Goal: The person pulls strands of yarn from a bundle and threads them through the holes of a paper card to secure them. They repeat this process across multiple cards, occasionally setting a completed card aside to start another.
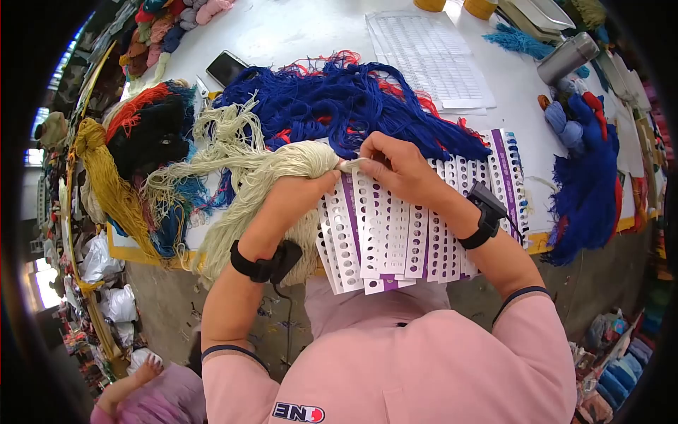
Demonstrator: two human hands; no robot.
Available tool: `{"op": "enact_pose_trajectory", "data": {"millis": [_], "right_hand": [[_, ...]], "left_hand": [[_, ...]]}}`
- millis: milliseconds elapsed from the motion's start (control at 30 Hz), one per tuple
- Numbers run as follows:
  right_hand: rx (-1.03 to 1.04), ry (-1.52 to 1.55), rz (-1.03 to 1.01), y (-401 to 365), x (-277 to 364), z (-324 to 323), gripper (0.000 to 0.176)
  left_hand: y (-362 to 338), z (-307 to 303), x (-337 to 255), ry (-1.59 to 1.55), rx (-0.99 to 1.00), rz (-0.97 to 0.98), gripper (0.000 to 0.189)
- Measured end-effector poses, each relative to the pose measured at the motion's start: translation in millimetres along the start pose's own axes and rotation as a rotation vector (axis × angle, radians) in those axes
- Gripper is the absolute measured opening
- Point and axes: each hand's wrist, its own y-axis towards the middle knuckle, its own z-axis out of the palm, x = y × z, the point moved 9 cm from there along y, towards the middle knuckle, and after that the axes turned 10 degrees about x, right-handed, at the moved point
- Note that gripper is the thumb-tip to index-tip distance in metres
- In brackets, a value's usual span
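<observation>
A white worktop with a yellow edge filled much of the room's middle, its surface brightly lit. Beneath it spread a dull grey floor, sprinkled with small coloured scraps. Along the left, at least 3 patches of white glare shone like windows, near bulging pale plastic bags. At the lower right, blue bundles were stacked in rows. The walls were too dark and cluttered to make out.
</observation>
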Motion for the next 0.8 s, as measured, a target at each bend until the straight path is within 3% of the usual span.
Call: {"op": "enact_pose_trajectory", "data": {"millis": [100, 200, 233, 267, 300, 333, 367, 433, 467, 500, 533, 667, 767, 800], "right_hand": [[0.032, 0.017, 0.089, 0, -5, 2, 0.015], [0.057, 0.007, 0.060, 1, -8, 6, 0.014], [0.042, -0.042, 0.039, 1, -6, 6, 0.014], [0.024, -0.088, 0.017, 1, -4, 8, 0.014], [0.004, -0.133, -0.005, -1, -3, 8, 0.013], [-0.009, -0.141, -0.023, -1, -4, 8, 0.013], [-0.024, -0.148, -0.041, -1, -5, 7, 0.014], [-0.047, -0.093, -0.026, -1, -9, 6, 0.014], [-0.055, -0.036, 0.009, -1, -13, 5, 0.015], [-0.063, 0.019, 0.041, 0, -16, 3, 0.015], [-0.086, 0.085, 0.059, 1, -21, 0, 0.017], [-0.095, 0.459, 0.103, 4, -44, -1, 0.017], [-0.094, 0.507, 0.106, 1, -24, -12, 0.016], [-0.172, 0.391, 0.063, -4, -7, -23, 0.015]], "left_hand": [[7, 6, -9, 0.099, 0.102, 0.036, 0.014], [8, -3, -3, -0.043, 0.164, -0.064, 0.014], [1, -21, 11, -0.313, 0.047, -0.156, 0.017], [-4, -40, 11, -0.561, 0.038, -0.126, 0.019], [-10, -66, 15, -0.774, 0.044, -0.077, 0.014], [-19, -88, 22, -1.085, 0.206, 0.026, 0.010], [-33, -115, 19, -1.142, 0.176, 0.064, 0.010], [-58, -206, 44, -1.053, -0.111, 0.065, 0.011], [-76, -261, 47, -0.952, -0.390, 0.071, 0.010], [-90, -295, 31, -0.916, -0.450, 0.136, 0.011], [-102, -325, 4, -0.867, -0.438, 0.227, 0.009], [-145, -319, -158, -0.451, -0.316, 0.603, 0.011], [-137, -287, -224, -0.369, -0.221, 0.697, 0.018], [-128, -262, -232, -0.369, -0.181, 0.705, 0.021]]}}
